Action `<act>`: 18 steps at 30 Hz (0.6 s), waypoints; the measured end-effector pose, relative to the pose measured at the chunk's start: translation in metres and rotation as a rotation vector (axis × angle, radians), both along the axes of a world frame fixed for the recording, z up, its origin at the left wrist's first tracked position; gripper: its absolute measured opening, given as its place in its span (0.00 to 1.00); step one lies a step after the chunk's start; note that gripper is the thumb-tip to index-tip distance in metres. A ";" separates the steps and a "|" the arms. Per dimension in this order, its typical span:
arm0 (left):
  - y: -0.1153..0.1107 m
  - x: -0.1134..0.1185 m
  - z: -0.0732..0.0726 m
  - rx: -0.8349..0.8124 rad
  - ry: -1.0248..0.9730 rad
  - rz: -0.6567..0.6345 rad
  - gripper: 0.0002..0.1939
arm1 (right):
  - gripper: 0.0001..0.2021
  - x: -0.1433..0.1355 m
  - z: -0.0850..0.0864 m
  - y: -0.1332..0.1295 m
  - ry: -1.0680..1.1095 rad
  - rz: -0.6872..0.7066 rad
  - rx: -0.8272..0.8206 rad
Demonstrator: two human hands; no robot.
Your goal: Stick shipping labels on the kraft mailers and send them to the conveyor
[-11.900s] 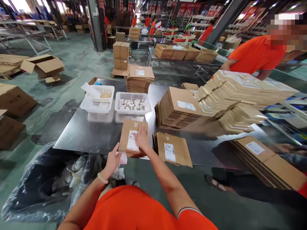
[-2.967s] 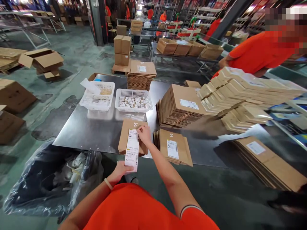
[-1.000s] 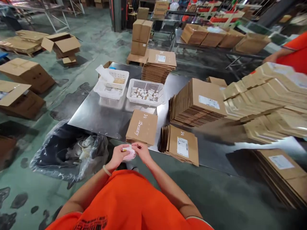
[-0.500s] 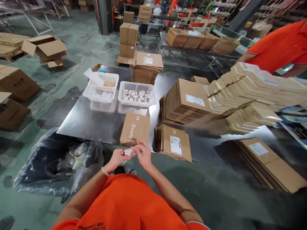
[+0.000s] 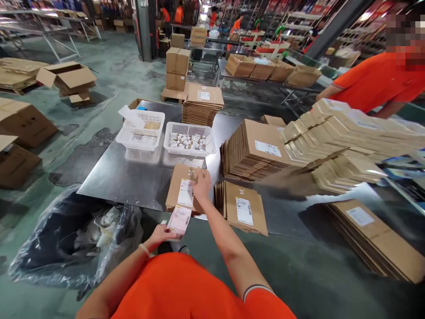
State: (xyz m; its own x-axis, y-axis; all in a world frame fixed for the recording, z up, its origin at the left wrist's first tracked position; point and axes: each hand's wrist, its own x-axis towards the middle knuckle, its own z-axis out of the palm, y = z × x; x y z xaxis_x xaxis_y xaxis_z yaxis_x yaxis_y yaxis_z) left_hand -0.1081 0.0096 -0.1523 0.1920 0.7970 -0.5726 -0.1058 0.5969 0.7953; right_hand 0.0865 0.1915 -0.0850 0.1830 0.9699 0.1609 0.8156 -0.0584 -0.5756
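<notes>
A flat brown mailer carton (image 5: 174,188), printed with white lettering, lies at the table's near edge, on what looks like a small stack. Over its top face lies a white shipping label (image 5: 186,193), its lower end meeting a pinkish label strip (image 5: 179,220). My left hand (image 5: 162,234) is closed on the strip's lower end, just off the table edge. My right hand (image 5: 202,185) is at the label's upper right, fingers bent against its edge above the carton; the fingertips are partly hidden. To the right stand labelled flat cartons (image 5: 245,206), leaning together.
White baskets stand behind, one with small rolls (image 5: 190,141), one with papers (image 5: 141,141). Tall flat-carton stacks (image 5: 265,144) fill the table's right side. A plastic-lined bin (image 5: 43,243) stands at lower left. A co-worker in orange (image 5: 375,84) is across the table.
My right hand has moved up and forward from beside my left hand to the carton top. A label now stretches over the carton, with the strip drawn out. The camera view has tilted up slightly.
</notes>
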 end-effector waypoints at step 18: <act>0.055 0.029 0.071 0.390 0.279 0.104 0.21 | 0.24 0.082 -0.025 -0.050 0.023 -0.141 -0.214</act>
